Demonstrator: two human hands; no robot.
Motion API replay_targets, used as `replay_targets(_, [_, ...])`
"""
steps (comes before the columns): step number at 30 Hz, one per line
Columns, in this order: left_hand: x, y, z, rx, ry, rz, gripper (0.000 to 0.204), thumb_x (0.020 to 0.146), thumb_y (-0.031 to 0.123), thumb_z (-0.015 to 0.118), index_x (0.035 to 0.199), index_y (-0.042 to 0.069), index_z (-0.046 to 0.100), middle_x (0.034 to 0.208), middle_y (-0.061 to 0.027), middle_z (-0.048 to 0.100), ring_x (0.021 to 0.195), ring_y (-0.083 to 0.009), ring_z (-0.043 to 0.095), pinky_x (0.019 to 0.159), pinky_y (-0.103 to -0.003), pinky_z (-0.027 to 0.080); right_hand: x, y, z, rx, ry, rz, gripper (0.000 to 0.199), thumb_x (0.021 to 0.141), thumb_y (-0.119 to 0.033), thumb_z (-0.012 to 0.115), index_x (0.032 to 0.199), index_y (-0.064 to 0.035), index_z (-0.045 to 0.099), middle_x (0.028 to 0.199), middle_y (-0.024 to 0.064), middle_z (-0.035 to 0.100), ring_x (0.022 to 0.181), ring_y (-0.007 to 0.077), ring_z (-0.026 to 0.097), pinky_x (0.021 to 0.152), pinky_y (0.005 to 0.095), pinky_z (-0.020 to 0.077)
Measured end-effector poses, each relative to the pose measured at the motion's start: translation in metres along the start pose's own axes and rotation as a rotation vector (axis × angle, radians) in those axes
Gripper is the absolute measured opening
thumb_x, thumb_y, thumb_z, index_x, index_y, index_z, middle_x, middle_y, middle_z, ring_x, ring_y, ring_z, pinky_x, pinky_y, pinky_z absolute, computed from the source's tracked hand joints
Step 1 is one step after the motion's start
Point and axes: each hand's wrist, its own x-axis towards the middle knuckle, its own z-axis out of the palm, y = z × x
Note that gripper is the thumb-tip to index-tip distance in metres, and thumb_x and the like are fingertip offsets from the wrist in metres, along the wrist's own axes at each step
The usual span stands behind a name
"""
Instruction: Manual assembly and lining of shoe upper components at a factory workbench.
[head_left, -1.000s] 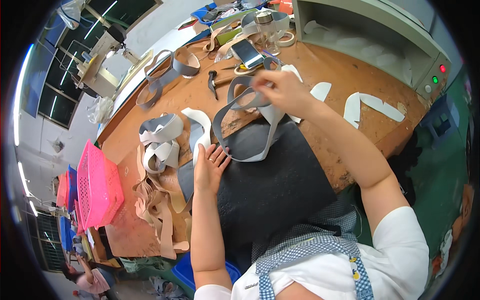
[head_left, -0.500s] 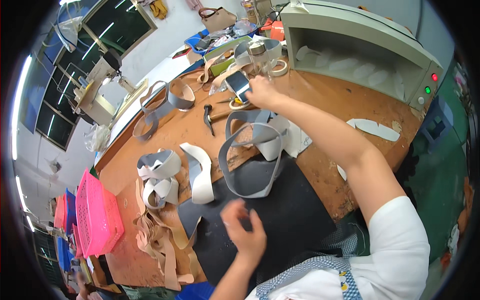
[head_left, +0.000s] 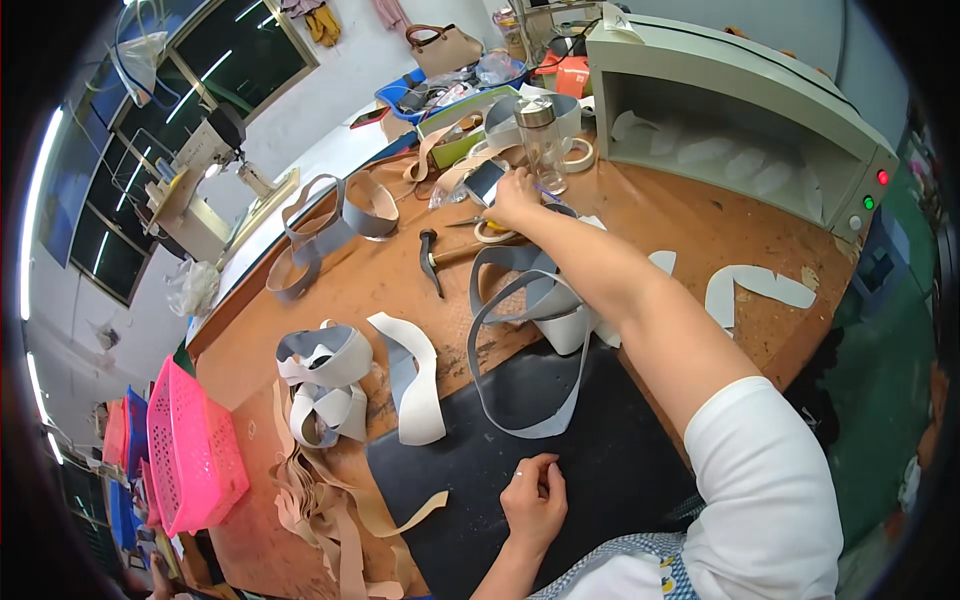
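Desk [head_left: 700, 230]: brown, black mat [head_left: 520, 470] at front.
Right hand [head_left: 515, 195]: reached to scissors [head_left: 480, 225]; grip unclear.
Left hand [head_left: 535, 500]: loosely curled on mat, empty.
Nearby: hammer [head_left: 432, 262], grey strap loop [head_left: 530, 350].

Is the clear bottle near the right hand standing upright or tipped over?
Upright. The clear bottle stands on its base on the table with its dark cap on top, just beyond the right hand.

hammer [head_left: 432, 258] left of phone [head_left: 484, 180], on table [head_left: 700, 230]
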Motion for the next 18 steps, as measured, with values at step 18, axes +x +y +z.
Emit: replay_targets(18, [0.0,0.001,0.0,-0.021,-0.017,-0.053,0.006,0.09,-0.001,0.064,0.095,0.001,0.067,0.074,-0.0038,0.064,0.06,-0.0071,0.057,0.052,-0.021,0.043,-0.006,0.135,-0.02,0.443,0.67,-0.265,0.096,0.066,-0.027,0.085,0.139,0.0027,0.031,0.122,0.0242,0.044,0.118,0.0421,0.048,0.103,0.047,0.0413])
